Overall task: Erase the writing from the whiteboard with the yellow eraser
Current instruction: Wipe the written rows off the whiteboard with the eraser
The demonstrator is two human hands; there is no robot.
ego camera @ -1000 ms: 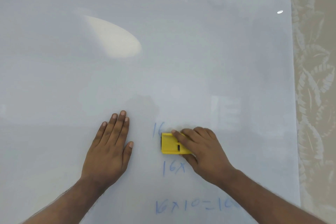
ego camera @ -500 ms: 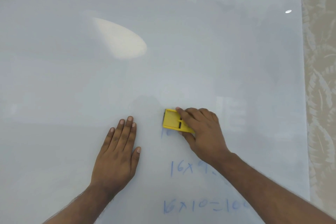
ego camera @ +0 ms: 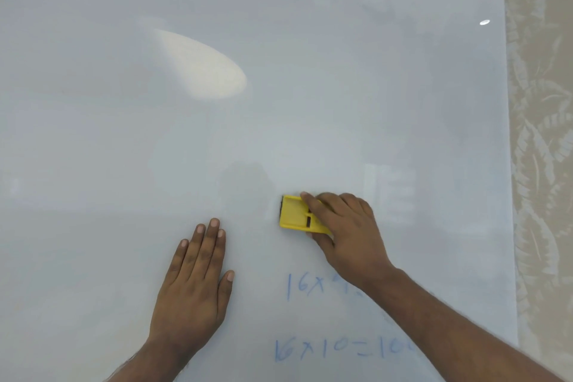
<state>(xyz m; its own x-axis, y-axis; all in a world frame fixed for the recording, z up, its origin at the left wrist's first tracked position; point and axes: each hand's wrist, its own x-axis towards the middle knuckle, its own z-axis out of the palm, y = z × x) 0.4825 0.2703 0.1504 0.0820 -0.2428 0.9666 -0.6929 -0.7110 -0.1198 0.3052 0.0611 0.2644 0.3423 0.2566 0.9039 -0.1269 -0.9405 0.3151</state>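
The right hand (ego camera: 347, 236) grips the yellow eraser (ego camera: 296, 216) against the whiteboard (ego camera: 310, 102); the left hand (ego camera: 193, 282) lies flat, empty. A light stroke could smear the writing (ego camera: 325, 319) below the right hand.

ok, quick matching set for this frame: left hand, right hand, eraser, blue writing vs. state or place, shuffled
1 left hand
2 right hand
3 eraser
4 blue writing

A yellow, pressed on the whiteboard
B lying flat, holding nothing
C below the eraser, partly hidden by the arm
D gripping the eraser

Pairs: 1-B, 2-D, 3-A, 4-C
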